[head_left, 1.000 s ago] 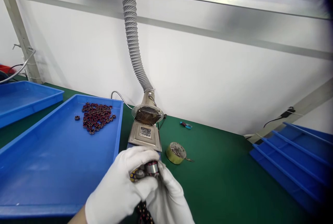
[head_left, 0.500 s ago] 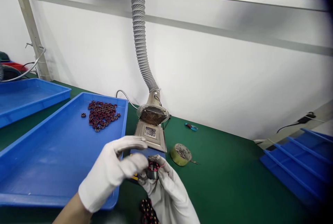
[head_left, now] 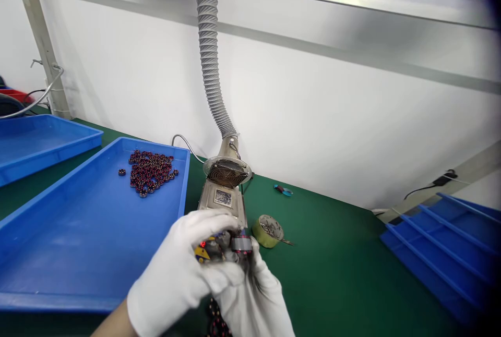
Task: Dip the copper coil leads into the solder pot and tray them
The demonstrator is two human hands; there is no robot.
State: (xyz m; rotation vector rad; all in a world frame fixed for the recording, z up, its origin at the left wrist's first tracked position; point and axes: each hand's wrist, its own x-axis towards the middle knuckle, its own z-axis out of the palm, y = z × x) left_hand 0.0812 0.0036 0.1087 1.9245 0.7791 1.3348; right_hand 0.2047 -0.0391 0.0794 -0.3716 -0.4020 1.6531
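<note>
My right hand (head_left: 254, 287), in a white glove with dark-stained fingertips, grips a small wound motor stator (head_left: 241, 243) with a grey outer band and reddish windings. Just left of it is my left hand (head_left: 183, 264), also gloved, its fingers and thumb apart in a curve around the stator's left side. Whether its fingertips touch the stator I cannot tell. Between the hands shows part of a blue and yellow device with a red lit display (head_left: 202, 244). Below them lies a pile of stators (head_left: 217, 321), partly hidden by the right glove.
A large blue tray (head_left: 90, 232) on the left holds many stators (head_left: 151, 170). Behind my hands stands a metal solder pot (head_left: 223, 199) under a fume duct (head_left: 211, 55). A round tin (head_left: 267, 232), cutters (head_left: 282, 190) and blue trays (head_left: 442, 253) are to the right.
My left hand has moved right and closer to the stator. The stator has been turned, so its grey band now faces me, and has shifted slightly up and right.
</note>
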